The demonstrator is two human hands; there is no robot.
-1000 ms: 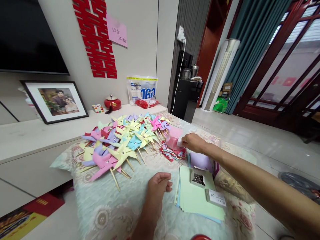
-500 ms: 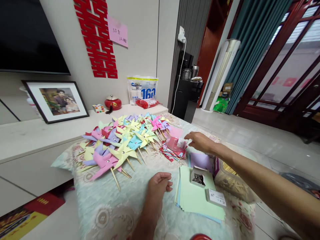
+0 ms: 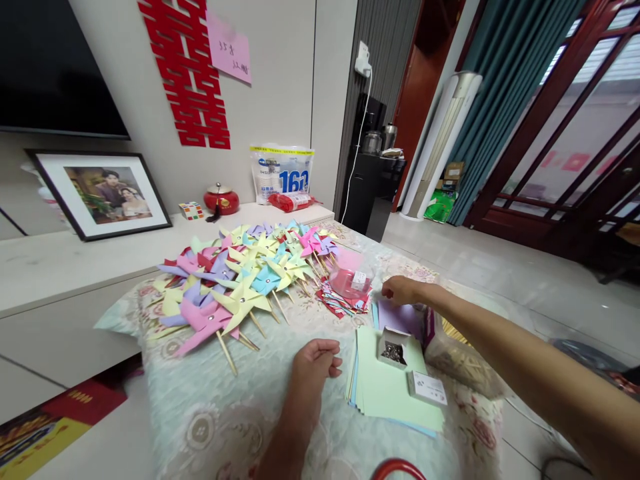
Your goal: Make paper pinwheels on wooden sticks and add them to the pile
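Note:
My left hand (image 3: 316, 363) hovers or rests over the tablecloth, palm inward, with its fingers loosely curled and slightly apart; nothing shows in it. Left of it lies a big pile of paper pinwheels (image 3: 243, 300) on wooden sticks. Farther right, my right hand (image 3: 400, 291) is above the far edge of some purple paper (image 3: 397, 317), its fingers bent down and together; whatever is in them is hidden. Beside it, a clear plastic tub (image 3: 343, 283) stands on small paper pieces (image 3: 340, 303). An open box of metal pins (image 3: 394, 350) sits on pale green sheets (image 3: 387, 393).
A small closed white box (image 3: 427, 388) lies on the green sheets. Under my right forearm stands a clear container of wooden sticks (image 3: 463, 360). Something red and curved (image 3: 399, 468) is at the near edge. A framed photo (image 3: 105, 193) stands on the cabinet behind.
My right hand has drawn slightly right and lower, away from the plastic tub, towards the purple paper. The left hand has kept its pose. The camera view has shifted a little.

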